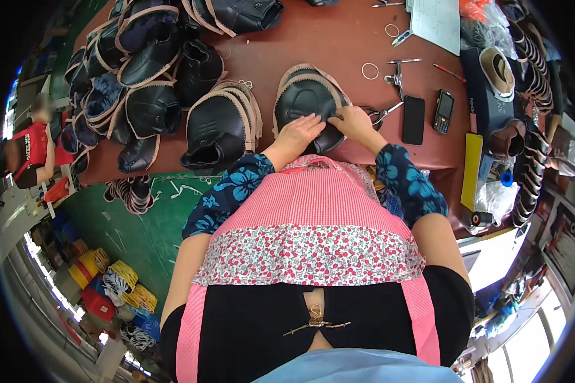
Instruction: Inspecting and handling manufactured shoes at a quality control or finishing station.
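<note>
Black leather shoe uppers (305,96) with a tan toothed edge lie stacked on the table in front of me. My left hand (300,134) rests on the top one, its fingers stretched out over the leather. At the right side of the same upper, my right hand (356,122) is closed, thumb and fingers pinching its edge; the fingertips are partly hidden. A pair of scissors (378,116) lies just beyond my right hand. Left of my hands stands another small stack of black uppers (218,121).
A large pile of shoe uppers (150,60) covers the table's left side. To the right lie a black phone (413,120), a keypad handset (443,111), a red pen (449,73), a metal clip tool (396,80) and a paper sheet (434,25). A box (492,118) stands at the right edge.
</note>
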Demonstrator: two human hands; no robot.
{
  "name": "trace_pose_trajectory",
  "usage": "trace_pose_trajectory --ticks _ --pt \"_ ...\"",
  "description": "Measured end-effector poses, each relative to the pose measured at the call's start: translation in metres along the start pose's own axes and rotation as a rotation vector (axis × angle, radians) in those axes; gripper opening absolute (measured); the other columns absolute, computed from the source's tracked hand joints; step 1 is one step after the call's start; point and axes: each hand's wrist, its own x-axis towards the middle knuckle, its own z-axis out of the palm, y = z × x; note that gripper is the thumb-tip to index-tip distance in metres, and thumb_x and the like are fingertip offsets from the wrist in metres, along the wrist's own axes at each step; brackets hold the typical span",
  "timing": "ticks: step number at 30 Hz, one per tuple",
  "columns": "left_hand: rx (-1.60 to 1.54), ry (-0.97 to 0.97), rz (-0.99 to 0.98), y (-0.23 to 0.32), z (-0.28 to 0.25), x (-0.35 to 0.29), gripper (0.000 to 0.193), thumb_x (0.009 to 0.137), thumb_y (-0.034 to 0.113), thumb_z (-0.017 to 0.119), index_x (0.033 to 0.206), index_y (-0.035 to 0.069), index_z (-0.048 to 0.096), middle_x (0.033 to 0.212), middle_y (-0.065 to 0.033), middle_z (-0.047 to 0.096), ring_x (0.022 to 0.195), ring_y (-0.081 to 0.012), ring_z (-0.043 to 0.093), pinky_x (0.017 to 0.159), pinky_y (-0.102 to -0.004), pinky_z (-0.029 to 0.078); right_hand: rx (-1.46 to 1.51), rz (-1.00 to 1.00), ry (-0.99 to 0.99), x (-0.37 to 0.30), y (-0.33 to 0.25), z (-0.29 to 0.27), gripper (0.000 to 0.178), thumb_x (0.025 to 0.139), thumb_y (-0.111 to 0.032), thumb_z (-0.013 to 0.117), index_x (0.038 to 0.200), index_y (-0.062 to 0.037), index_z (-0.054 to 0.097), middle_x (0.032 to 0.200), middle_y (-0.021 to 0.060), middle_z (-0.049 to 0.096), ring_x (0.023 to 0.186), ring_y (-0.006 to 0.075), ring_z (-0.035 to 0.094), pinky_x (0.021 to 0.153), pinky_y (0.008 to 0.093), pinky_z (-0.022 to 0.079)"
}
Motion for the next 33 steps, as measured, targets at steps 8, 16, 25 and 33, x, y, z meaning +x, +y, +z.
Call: trace_pose_trajectory --ticks 8,16,25,33 --pt "-0.053 -0.008 -0.039 -0.002 -0.004 0.002 0.044 0.098 0.004 0.062 0.141 0.003 0.072 0.147 -0.02 0.073 0.14 -0.0363 0.068 0.119 -0.0455 0.056 -0.025 0.143 -0.261 0.026 0.006 0.007 0.041 0.092 -0.048 0.081 0.1 -0.0082 0.086 0.106 0.0212 0.083 0.103 0.0422 0.08 0.094 0.0549 0.063" --pt "-0.785 0.363 -0.447 -0.014 -0.091 0.007 0.043 0.101 -0.002 0.058 0.14 0.003 0.075 0.143 -0.0153 0.077 0.132 -0.0264 0.074 0.117 -0.0402 0.057 0.093 0.417 0.358 0.017 0.06 -0.028 0.052 0.106 -0.057 0.064 0.111 -0.0079 0.081 0.108 0.0273 0.08 0.106 0.0495 0.076 0.091 0.059 0.06" --pt "-1.709 0.774 -0.749 0.033 -0.207 -0.001 0.034 0.102 0.017 0.08 0.131 0.0 0.076 0.12 -0.0091 0.082 0.101 -0.023 0.08 0.091 -0.0375 0.066 -0.079 0.269 0.514 0.03 0.076 -0.026 0.061 0.088 -0.046 0.09 0.129 -0.0072 0.067 0.112 0.0229 0.078 0.106 0.046 0.075 0.094 0.0568 0.06" --pt "-0.963 0.788 -0.574 0.058 -0.191 0.008 0.048 0.11 0.02 0.077 0.153 0.004 0.065 0.147 -0.0104 0.07 0.133 -0.0226 0.066 0.116 -0.0372 0.052 0.655 -0.297 0.451 -0.023 -0.109 -0.182 0.053 0.101 -0.026 0.083 0.144 0.0025 0.069 0.126 0.013 0.078 0.118 0.0192 0.072 0.103 0.0339 0.055"
